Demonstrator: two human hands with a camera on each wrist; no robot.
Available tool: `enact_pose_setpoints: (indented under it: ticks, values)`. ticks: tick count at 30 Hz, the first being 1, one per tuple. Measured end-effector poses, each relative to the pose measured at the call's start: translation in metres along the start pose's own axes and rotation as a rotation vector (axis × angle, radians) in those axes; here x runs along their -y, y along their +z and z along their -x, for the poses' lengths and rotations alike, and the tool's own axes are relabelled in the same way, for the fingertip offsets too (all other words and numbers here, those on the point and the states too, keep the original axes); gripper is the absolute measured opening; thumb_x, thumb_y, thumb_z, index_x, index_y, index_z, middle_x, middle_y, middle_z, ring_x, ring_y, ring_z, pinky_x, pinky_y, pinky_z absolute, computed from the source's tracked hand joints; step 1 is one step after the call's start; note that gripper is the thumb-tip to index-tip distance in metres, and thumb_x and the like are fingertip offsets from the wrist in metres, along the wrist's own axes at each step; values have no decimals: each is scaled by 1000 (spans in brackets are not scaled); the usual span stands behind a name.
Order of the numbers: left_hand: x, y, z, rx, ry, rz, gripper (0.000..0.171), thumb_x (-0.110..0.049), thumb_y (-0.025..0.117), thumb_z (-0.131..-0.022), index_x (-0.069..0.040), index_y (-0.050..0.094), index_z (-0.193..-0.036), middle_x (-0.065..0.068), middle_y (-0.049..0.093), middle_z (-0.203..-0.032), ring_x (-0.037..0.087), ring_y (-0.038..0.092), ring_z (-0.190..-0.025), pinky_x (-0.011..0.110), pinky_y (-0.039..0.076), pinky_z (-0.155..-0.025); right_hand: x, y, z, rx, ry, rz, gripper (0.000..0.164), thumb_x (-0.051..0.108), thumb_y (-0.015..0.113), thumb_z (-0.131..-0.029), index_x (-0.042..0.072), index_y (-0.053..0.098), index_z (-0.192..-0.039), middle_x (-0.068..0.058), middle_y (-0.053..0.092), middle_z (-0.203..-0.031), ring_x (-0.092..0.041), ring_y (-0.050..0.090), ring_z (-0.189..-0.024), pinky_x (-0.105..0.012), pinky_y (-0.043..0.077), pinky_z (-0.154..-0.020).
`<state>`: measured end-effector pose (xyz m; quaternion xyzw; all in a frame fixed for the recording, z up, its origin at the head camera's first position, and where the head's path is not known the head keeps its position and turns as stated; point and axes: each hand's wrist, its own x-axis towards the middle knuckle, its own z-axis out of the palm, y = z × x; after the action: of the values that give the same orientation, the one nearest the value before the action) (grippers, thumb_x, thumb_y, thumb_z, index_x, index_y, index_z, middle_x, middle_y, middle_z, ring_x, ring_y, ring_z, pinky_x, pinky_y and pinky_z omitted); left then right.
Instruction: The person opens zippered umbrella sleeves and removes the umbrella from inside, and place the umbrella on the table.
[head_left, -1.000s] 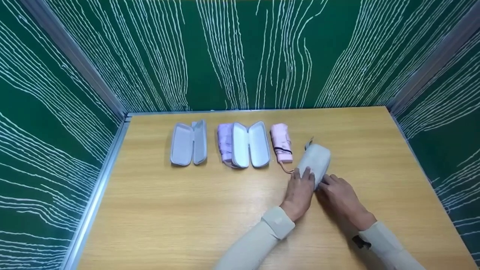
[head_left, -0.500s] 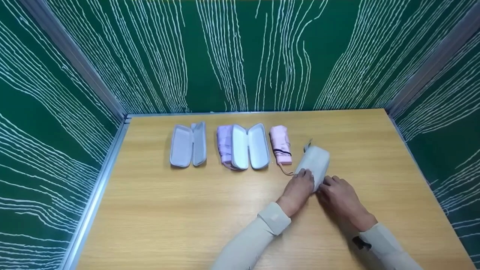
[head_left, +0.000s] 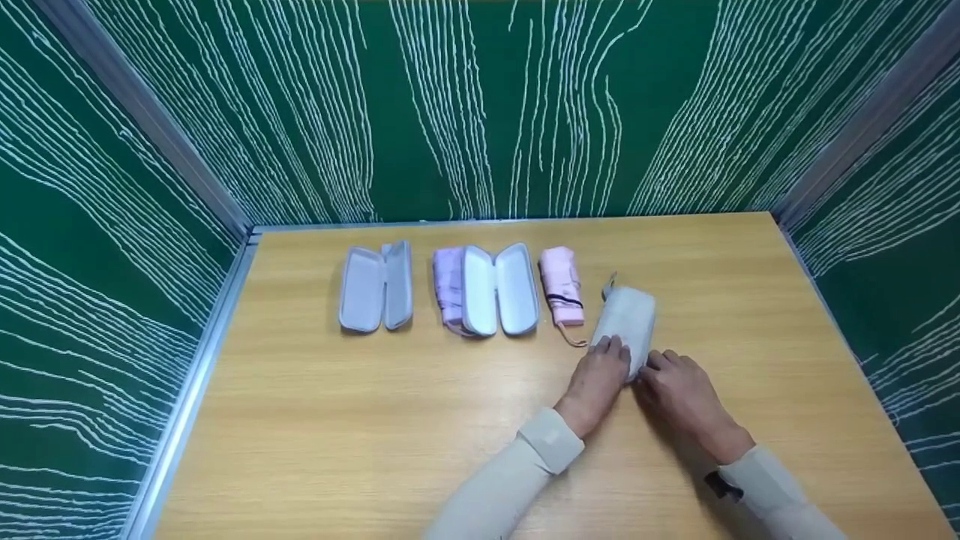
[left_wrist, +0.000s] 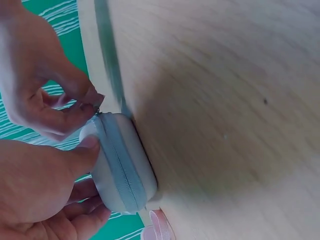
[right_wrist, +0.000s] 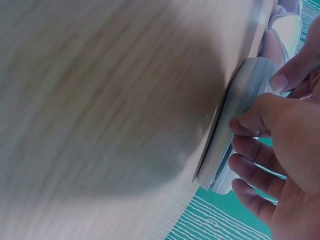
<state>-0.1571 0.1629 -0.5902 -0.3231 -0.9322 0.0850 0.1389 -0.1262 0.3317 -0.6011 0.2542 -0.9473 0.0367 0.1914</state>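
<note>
A light grey zippered case lies on the wooden table, angled away from me on the right. My left hand holds its near end, fingers over the top and thumb against the end face in the left wrist view. At the case's near right corner, my right hand pinches the small zipper pull between thumb and forefinger. The zipper band runs across the end face. In the right wrist view, a dark gap shows along the case's seam toward its far end.
A folded pink umbrella lies just left of the case, its wrist strap near the left hand. Further left are an opened pale case, a folded purple umbrella partly behind it, and another opened grey case. Green walls enclose the table.
The left hand's fingers have drawn back toward the case's near end. The case's far end has swung slightly left. The right hand stays at the near corner.
</note>
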Motion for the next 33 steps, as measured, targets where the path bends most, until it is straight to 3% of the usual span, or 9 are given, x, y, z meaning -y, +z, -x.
enact_pose_setpoints:
  ticks: [12,18,26,33]
  values:
    - [-11,3,-1,-10,-63,-78,28,-25,66,-103,-22,69,-131,-6,67,-126,5,62,-110,14,56,-81,3,2,2,-39,-27,64,17,-5,81,-79,-2,72,-93,-13,57,-83,-32,54,-73,-42,47,-59]
    - [-12,3,-2,-4,-68,-57,29,-24,67,-103,-21,69,-131,-6,68,-127,5,63,-111,15,56,-81,7,3,4,-61,-35,84,18,-8,81,-77,-4,72,-92,-15,58,-84,-32,55,-72,-41,47,-57]
    - [-12,2,-4,8,-73,-41,32,-24,71,-100,-26,71,-132,-8,68,-125,4,64,-110,14,56,-78,15,2,6,1,34,27,14,-9,81,-80,-6,76,-93,-15,61,-88,-31,57,-75,-41,52,-59]
    - [-16,4,-4,-17,-94,-37,31,-24,71,-99,-24,70,-130,-6,68,-123,5,64,-109,14,56,-77,20,5,7,-35,81,-8,17,-7,82,-81,-7,76,-97,-15,63,-88,-31,56,-73,-41,51,-57]
